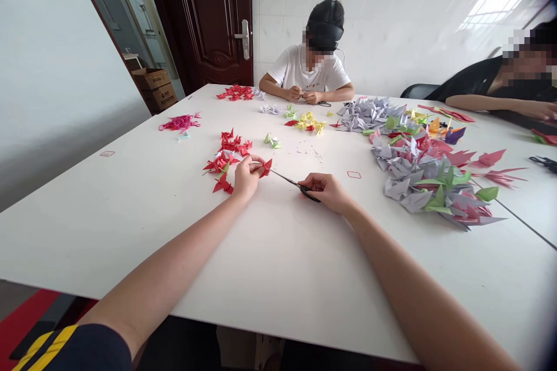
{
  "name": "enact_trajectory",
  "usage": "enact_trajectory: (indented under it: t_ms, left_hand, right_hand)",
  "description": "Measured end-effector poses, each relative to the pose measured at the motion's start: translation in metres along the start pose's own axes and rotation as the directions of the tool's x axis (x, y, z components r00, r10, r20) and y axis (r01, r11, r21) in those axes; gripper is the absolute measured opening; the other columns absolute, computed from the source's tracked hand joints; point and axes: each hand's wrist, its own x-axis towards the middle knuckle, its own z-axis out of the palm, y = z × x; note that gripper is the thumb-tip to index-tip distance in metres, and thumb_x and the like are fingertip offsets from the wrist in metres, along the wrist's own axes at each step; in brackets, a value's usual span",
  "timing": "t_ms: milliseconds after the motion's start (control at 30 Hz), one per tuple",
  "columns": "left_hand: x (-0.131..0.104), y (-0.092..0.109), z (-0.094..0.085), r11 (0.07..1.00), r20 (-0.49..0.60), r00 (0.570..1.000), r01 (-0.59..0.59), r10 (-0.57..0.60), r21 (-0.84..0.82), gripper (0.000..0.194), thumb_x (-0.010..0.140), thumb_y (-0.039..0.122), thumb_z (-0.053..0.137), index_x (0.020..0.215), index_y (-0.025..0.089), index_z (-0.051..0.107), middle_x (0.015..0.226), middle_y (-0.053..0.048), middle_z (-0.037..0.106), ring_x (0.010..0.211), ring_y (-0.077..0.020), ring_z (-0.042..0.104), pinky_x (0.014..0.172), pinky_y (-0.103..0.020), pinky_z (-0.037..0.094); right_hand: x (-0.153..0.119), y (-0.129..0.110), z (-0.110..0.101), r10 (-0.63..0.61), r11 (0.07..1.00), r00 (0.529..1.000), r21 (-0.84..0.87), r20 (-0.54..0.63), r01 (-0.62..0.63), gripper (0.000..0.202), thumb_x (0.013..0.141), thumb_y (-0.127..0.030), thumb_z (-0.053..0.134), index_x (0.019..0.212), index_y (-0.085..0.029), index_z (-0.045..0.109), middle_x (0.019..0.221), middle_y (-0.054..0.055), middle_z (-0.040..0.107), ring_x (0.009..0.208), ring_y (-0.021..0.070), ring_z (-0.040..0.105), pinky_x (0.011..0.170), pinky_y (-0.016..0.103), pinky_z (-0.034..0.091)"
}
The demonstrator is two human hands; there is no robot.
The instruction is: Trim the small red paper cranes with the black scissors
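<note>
My left hand (248,175) pinches a small red folded paper piece (267,167) above the white table (278,266). Scissors with black handles (310,193) are gripped in my right hand (327,191), their thin blades pointing left so that the tips meet the red paper. Just beyond and to the left of my left hand lies a cluster of red folded paper pieces (232,144), with some white and green among them. A pale green and white folded piece (272,141) sits a little farther back.
A large heap of grey, green and pink folded paper (418,168) covers the right side. Pink pieces (180,122) lie at the left, yellow ones (311,122) farther back. Two people (311,72) (509,81) sit at the far side and right.
</note>
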Motion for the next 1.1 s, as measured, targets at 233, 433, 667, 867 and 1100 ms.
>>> enact_trajectory:
  t_ms: [233,433,667,867,1100]
  left_hand:
    - [0.002,-0.004,0.0,0.996,0.005,1.0,-0.005,0.006,-0.084,0.013,0.072,0.014,0.068,0.076,0.018,0.057,0.066,0.0,0.066,0.066,-0.014,0.065,0.073,-0.029,0.05]
    - [0.003,-0.005,-0.001,0.981,0.019,0.999,0.049,-0.046,-0.189,0.018,0.069,0.016,0.071,0.079,0.017,0.056,0.068,-0.001,0.068,0.067,-0.0139,0.065,0.074,-0.029,0.049]
    - [0.002,-0.005,-0.001,0.969,0.036,0.997,0.07,-0.063,-0.236,0.026,0.067,0.023,0.078,0.081,0.017,0.056,0.071,-0.003,0.069,0.071,-0.0159,0.068,0.077,-0.032,0.05]
    - [0.003,-0.004,0.0,0.963,0.028,0.996,0.094,-0.09,-0.251,0.028,0.067,0.022,0.079,0.079,0.017,0.054,0.068,-0.001,0.067,0.07,-0.0161,0.068,0.078,-0.033,0.051]
    - [0.002,-0.004,0.0,0.971,0.012,0.998,0.066,-0.065,-0.232,0.023,0.068,0.018,0.075,0.077,0.018,0.053,0.066,0.0,0.065,0.068,-0.0149,0.067,0.074,-0.03,0.05]
  right_hand:
    - [0.0,0.001,0.002,0.024,0.997,1.0,0.07,0.002,-0.024,0.03,0.074,-0.04,0.077,0.093,-0.019,0.069,0.084,0.006,0.074,0.082,0.0212,0.069,0.069,0.03,0.05]
    - [0.001,0.001,0.003,0.065,0.988,0.998,0.141,-0.004,-0.064,0.034,0.071,-0.041,0.081,0.094,-0.018,0.069,0.082,0.006,0.074,0.084,0.0217,0.07,0.066,0.028,0.05]
    - [0.002,0.001,0.004,0.079,0.984,0.997,0.16,-0.025,-0.074,0.038,0.067,-0.042,0.083,0.092,-0.017,0.069,0.081,0.006,0.072,0.077,0.0197,0.068,0.058,0.025,0.045]
    - [0.001,-0.002,0.006,0.118,0.979,0.993,0.165,0.028,-0.121,0.037,0.068,-0.042,0.081,0.093,-0.017,0.069,0.073,0.004,0.068,0.061,0.0135,0.058,0.049,0.023,0.036]
    - [-0.002,-0.018,0.009,0.187,0.958,0.982,0.215,0.041,-0.191,0.034,0.063,-0.039,0.082,0.087,-0.018,0.069,0.071,0.002,0.065,0.058,0.0104,0.051,0.049,0.023,0.035]
